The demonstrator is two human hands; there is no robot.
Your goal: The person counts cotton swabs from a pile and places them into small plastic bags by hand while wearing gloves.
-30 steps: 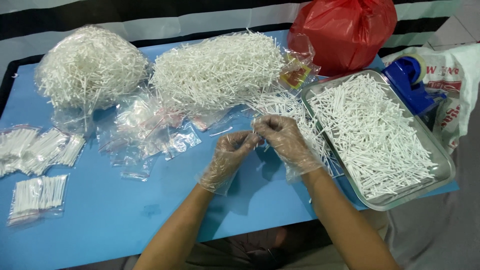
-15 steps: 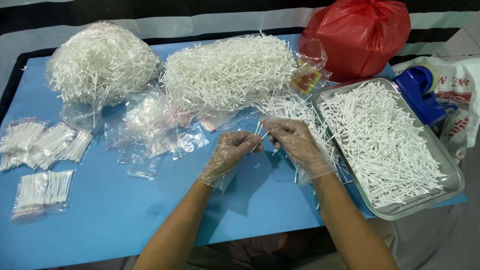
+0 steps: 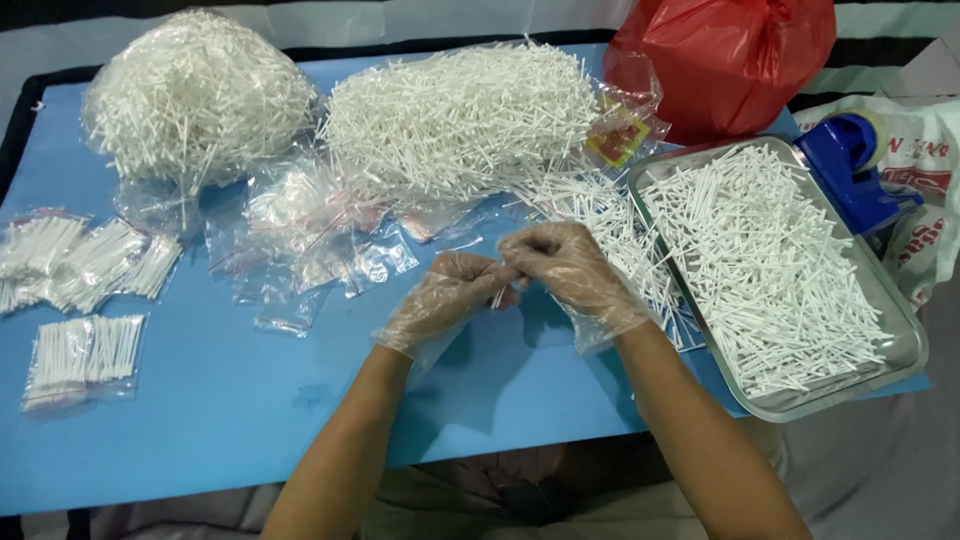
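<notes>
1. Compared with half a second back, the left hand (image 3: 450,300) and right hand (image 3: 568,268) have closed in tighter; the fingertips now meet over the blue surface (image 3: 200,420), where there was a bit of a gap before.
2. Both hands wear clear plastic gloves and are pinched together on a small bunch of white sticks (image 3: 497,296), which pokes out just below where the fingers meet.
3. That bunch sits right between the two hands, lifted just off the surface, near its front middle.
4. Loose white sticks (image 3: 610,225) lie scattered just right of the right hand, next to the metal tray (image 3: 905,345) full of more sticks.
5. Behind the hands there's a big open bag of sticks (image 3: 460,110), with empty little zip bags (image 3: 310,235) to the left of it.
6. Filled packets (image 3: 85,350) sit well off to the left.
</notes>
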